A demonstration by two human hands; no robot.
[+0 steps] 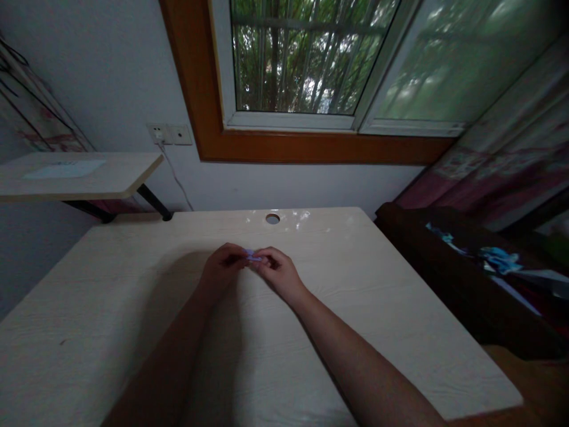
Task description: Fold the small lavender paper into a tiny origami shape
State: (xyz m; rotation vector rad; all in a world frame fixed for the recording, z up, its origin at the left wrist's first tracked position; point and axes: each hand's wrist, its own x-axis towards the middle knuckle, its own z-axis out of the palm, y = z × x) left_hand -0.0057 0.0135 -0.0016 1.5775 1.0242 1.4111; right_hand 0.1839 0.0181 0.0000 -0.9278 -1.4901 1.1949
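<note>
Both of my hands meet over the middle of a pale wooden desk [111, 296]. My left hand [222, 265] and my right hand [278, 274] are closed, fingertips pinched together on a small pale purple piece [253, 256] held between them. It looks like a bit of folded paper, but it is too small to tell for sure. Both forearms reach in from the bottom edge of the view.
A round cable hole [272, 218] sits near the desk's far edge. A raised shelf [89, 175] with a sheet of paper stands at the left. A wall socket [169, 134] with a cord, a window [302, 59], and dark furniture [466, 279] at the right.
</note>
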